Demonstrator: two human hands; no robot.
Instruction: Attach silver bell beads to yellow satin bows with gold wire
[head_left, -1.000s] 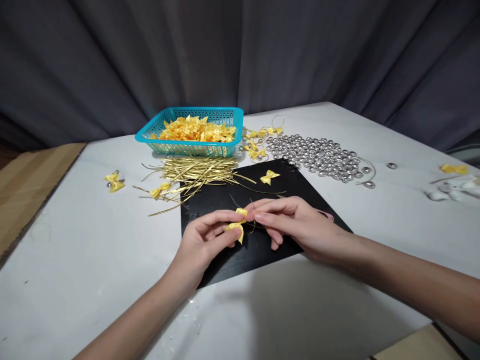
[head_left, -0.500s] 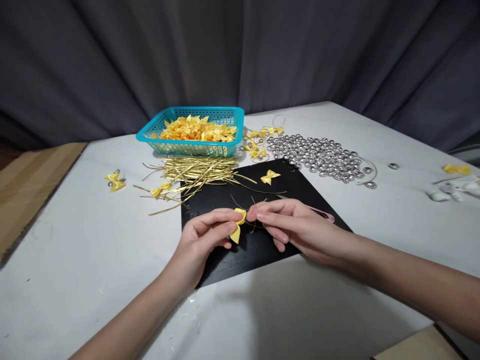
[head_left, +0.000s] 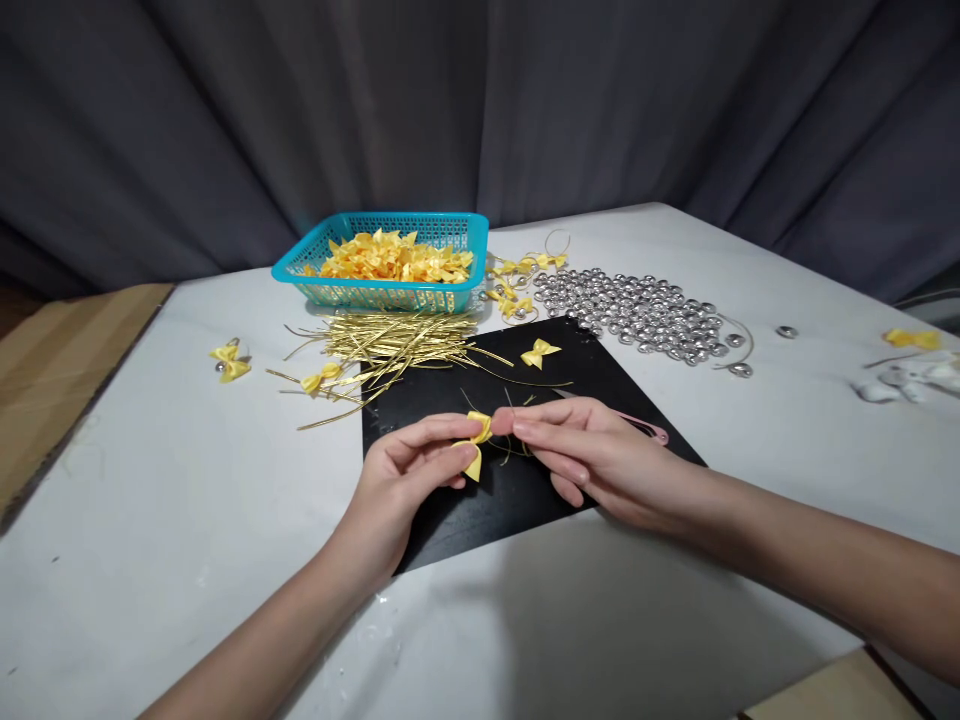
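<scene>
Between the thumb and fingers of my left hand (head_left: pixel 424 460) is a yellow ribbon bow (head_left: pixel 474 462), held above a black mat (head_left: pixel 457 540). My right hand (head_left: pixel 577 450) is pinched close against the bow's right side. A thin gold wire (head_left: pixel 510 402) sticks up at its fingertips, and more thin strands show below them. The fingers partly cover the bow's knot. Beneath my right hand lies a pair of scissors with a pink handle (head_left: pixel 654 431), mostly hidden. Another yellow bow (head_left: pixel 540 353) rests on the mat's far part.
Behind the mat stands a blue basket (head_left: pixel 480 240) of yellow bows, with a pile of gold wire strips (head_left: pixel 405 340) before it. Silver beads (head_left: pixel 645 315) spread to the right. Several wired bows (head_left: pixel 517 300) lie between. Cardboard (head_left: pixel 75 370) is at the left edge.
The bow has tilted slightly in my left fingers. My right fingertips have shifted a little, and the wire at them now stands more upright.
</scene>
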